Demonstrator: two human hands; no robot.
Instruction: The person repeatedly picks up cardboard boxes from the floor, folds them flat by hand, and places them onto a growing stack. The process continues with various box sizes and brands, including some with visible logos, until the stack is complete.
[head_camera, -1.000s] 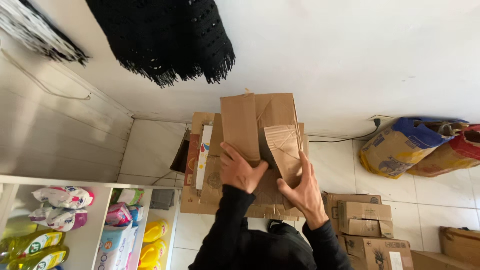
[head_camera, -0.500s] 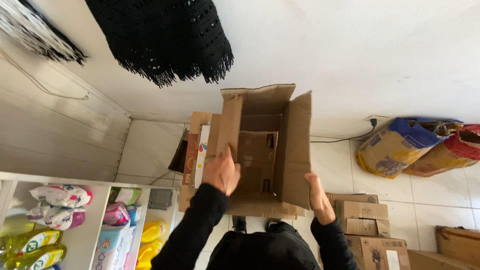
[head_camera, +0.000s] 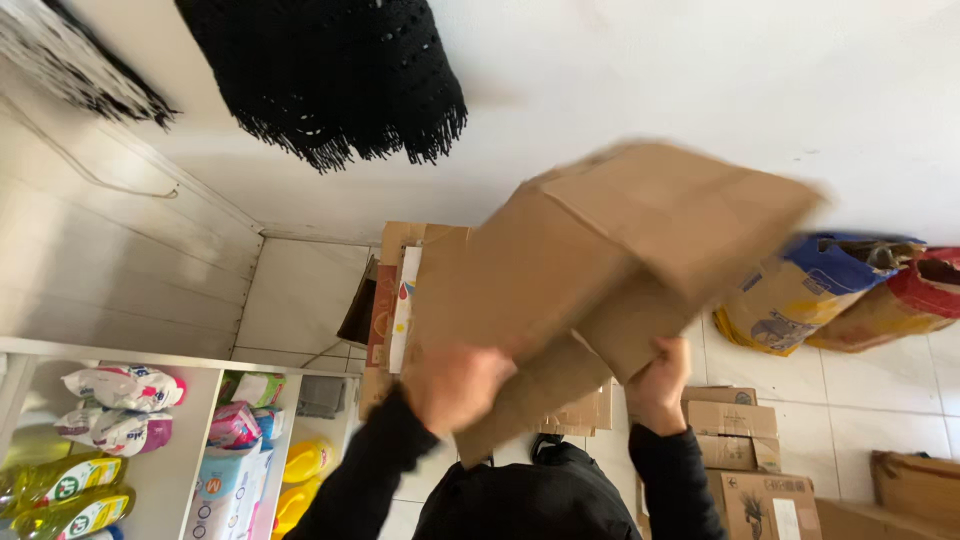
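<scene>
A large brown cardboard box (head_camera: 600, 270) is lifted in front of me, tilted and blurred by motion, its flat side toward the camera. My left hand (head_camera: 455, 385) grips its lower left edge. At its lower right edge, my right hand (head_camera: 660, 385) holds on from beneath. Both arms wear black sleeves. A stack of flattened cardboard (head_camera: 395, 300) lies on the tiled floor behind the box, mostly hidden by it.
A white shelf (head_camera: 120, 350) at lower left holds bottles and packets. Small closed cartons (head_camera: 730, 420) stand at lower right. Blue, yellow and red sacks (head_camera: 820, 295) lie against the white wall. A black fringed cloth (head_camera: 330, 70) hangs overhead.
The box stood open-side up between my hands; now it is raised, turned and swung to the right, with both hands gripping its lower edges.
</scene>
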